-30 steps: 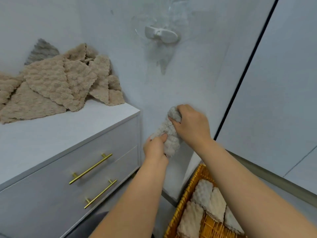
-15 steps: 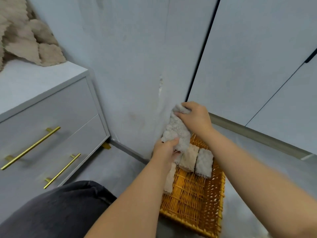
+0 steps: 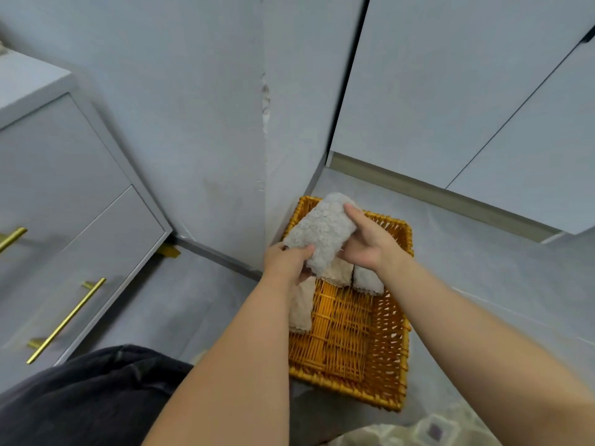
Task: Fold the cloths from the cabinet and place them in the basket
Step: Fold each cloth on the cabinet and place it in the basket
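Pinching the folded cloth (image 3: 322, 233) with left hand (image 3: 286, 262) and right hand (image 3: 367, 244) above the basket (image 3: 391, 333), we judged lowering it flat safest.

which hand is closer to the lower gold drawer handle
Left. The left hand grips the grey cloth on the side toward the lower gold handle; the right hand holds the cloth's other end, farther right, over the basket.

An orange rectangular wicker basket (image 3: 391, 342) stands on the floor (image 3: 161, 300), right of the grey drawer cabinet (image 3: 80, 220); folded beige fluffy cloths (image 3: 338, 274) lie inside its far end.
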The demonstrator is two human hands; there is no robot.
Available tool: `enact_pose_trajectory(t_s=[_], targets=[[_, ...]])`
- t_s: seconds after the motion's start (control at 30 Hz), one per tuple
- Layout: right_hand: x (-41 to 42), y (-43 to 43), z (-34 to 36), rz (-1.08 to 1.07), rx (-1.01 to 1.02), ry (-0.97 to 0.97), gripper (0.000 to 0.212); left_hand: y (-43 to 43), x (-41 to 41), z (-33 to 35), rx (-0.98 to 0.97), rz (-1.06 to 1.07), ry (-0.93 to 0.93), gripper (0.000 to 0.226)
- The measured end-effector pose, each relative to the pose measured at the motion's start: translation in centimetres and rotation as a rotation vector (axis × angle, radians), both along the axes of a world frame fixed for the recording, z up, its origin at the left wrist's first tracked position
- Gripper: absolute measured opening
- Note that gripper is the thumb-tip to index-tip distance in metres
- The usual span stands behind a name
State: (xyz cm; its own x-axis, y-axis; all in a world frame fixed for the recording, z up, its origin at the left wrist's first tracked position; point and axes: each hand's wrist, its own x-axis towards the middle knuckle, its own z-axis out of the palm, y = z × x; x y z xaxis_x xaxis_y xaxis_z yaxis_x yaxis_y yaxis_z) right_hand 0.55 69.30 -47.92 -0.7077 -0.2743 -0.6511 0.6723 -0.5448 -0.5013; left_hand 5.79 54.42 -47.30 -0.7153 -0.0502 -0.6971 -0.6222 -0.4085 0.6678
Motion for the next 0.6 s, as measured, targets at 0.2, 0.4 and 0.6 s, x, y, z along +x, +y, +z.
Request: enact_pose_trajectory(t_s=[0.2, 0.4, 0.6], targets=[[-0.3, -0.5, -1.1, -0.125, 0.155, -0.018, 0.024, -0.3, 0.2, -1.8, -0.168, -0.139, 0.012, 0.029], [-0.3, 1.0, -6.1, -0.06, 0.81, -0.091, 0.039, -1.9, 0.3, -4.2, -1.088, -0.5, 0.068, 0.029], [3.0, 2.1, -12.1, 0.21, 0.857, -0.306, 0.03, -3.3, 0.5, -6.5, -1.127, -0.668, 0.0, 0.037]])
